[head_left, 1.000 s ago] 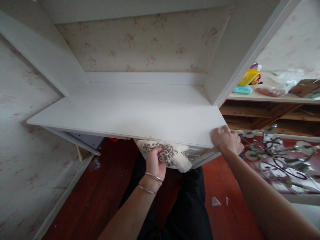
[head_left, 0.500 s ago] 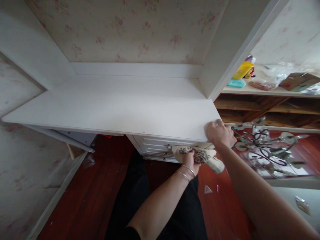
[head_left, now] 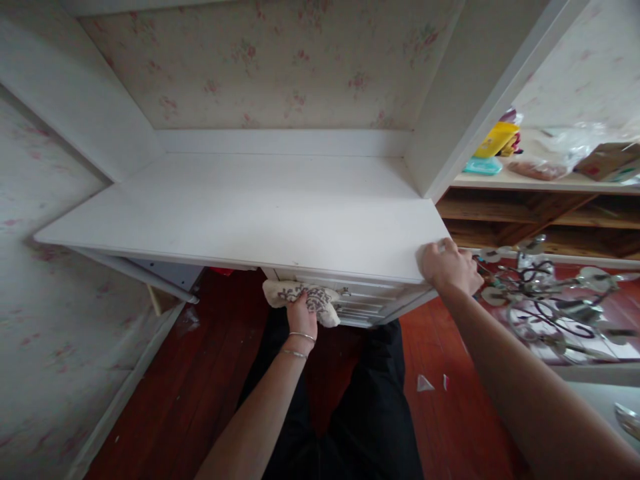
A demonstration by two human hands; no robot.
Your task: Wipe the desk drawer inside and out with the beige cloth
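1. The left hand (head_left: 301, 312) is clutching a cream cloth with a dark leopard-like pattern (head_left: 301, 300), fingers closed on it, pressing it against the white drawer front (head_left: 367, 303) just under the near edge of the white desk top (head_left: 260, 217).
2. The cloth is lying with its long axis left-to-right along the drawer front — most of it spreading above and to either side of the knuckles.
3. The right hand (head_left: 449, 268) is gripping the desk top's near right corner, fingers curled over the edge — well apart from the cloth, so the left hand is the nearer one.
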